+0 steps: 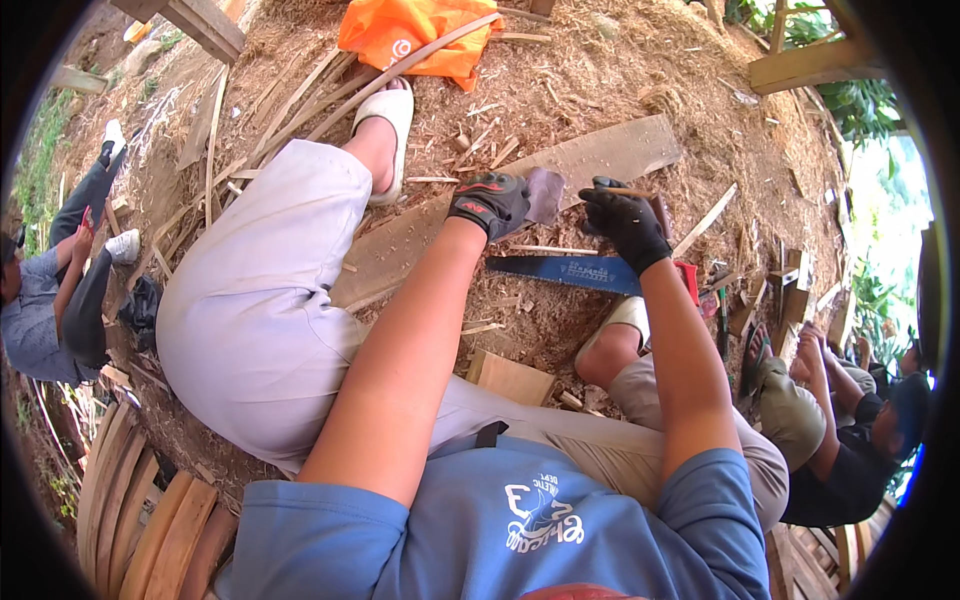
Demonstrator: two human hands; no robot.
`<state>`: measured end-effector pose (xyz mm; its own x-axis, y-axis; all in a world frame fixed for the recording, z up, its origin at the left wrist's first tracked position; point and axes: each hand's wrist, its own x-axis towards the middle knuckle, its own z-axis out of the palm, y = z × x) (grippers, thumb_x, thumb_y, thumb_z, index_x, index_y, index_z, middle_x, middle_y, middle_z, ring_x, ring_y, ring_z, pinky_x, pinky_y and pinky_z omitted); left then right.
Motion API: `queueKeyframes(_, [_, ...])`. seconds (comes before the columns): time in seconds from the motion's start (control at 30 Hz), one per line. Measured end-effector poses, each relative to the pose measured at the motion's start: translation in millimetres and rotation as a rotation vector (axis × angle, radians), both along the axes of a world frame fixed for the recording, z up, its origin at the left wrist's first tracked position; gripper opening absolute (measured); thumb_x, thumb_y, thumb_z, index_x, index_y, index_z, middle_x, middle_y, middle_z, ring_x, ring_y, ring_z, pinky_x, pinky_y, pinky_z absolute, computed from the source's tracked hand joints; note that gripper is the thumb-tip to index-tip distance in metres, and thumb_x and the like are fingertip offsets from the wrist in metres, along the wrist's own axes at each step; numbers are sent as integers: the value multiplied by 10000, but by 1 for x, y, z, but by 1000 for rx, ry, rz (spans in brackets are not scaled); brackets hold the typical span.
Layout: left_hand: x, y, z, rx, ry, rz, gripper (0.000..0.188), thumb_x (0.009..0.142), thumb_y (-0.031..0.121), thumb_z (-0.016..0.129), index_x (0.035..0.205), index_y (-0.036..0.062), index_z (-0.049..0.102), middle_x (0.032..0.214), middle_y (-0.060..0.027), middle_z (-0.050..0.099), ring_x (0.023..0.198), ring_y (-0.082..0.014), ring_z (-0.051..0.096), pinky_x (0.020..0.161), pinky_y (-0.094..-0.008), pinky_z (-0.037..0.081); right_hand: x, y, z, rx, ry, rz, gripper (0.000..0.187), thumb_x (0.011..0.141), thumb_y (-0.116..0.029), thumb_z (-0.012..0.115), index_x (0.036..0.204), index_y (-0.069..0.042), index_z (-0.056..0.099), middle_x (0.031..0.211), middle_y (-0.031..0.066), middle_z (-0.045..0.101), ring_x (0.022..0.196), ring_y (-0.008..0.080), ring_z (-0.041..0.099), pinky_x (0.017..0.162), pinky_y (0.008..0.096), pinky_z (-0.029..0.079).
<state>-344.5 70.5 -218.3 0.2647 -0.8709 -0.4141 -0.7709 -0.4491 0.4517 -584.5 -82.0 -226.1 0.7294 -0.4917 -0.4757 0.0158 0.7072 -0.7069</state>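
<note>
Gloved left hand (490, 203) pinches a small greyish piece (545, 193), perhaps sandpaper, over the plank (600, 152) on the sawdust ground; right hand (627, 222) closes round a thin stick (628, 192), blue saw (565, 271) just below.

The location was an outdoor woodworking site, set up on open ground rather than inside a building. The ground (600, 70) was covered with sawdust, shavings and split offcuts. A flat wooden plank (590, 160) lay across this litter, and a blue-bladed hand saw (565, 270) rested just beside it. Thin wooden strips (300, 100) were scattered at upper left. Curved wooden slats (140, 510) were stacked at lower left. Rough timber framing (810, 65) stood at upper right, with green foliage (860, 105) and daylight behind it. Other people (45, 300) sat on the ground at both edges.
</note>
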Motion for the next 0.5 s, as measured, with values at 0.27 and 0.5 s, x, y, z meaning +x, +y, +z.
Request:
queueKeyframes(0.27, [10,8,-14,-166,-165,-85,824,986,651,623,1662,224,424,1721,-131,379,1565,-340,391,1305,-452,300,47,16,-36,-370,280,-31,370,1059,-357,706,1140,-7,794,866,72,741,695,106,618,631,284,486])
queueKeyframes(0.5, [11,-2,-41,26,-174,-234,990,956,754,574,1743,272,215,1786,-172,204,1637,-390,226,1342,-483,180,54,31,-64,-1060,433,226,260,1047,-230,646,1101,-6,768,889,116,777,782,201,723,735,355,567])
